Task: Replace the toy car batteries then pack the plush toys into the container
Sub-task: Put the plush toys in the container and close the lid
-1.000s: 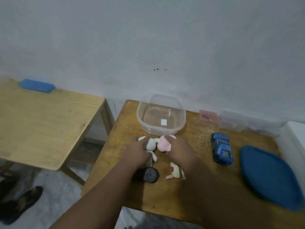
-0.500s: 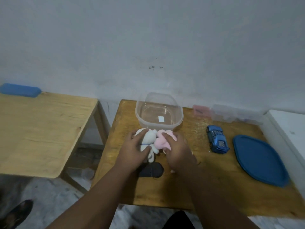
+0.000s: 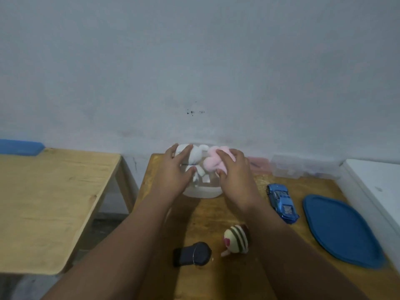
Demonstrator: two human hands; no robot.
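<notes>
Holding two plush toys over clear container [image 3: 201, 192]
Gripping white plush [image 3: 195, 156] in left hand [image 3: 173, 172] and pink plush [image 3: 213, 163] in right hand [image 3: 232, 172], above the rim; nearer on wooden table [image 3: 203, 219]: striped plush [image 3: 236, 239], dark cylinder [image 3: 192, 254]; off right, blue toy car [image 3: 281, 202] beside blue lid [image 3: 342, 230]

Side table [image 3: 54, 202] with blue pad [image 3: 19, 147]

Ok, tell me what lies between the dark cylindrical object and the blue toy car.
Head view: a cream, dark-striped plush toy lies between the dark cylindrical object and the blue toy car, beside the right forearm.
</notes>
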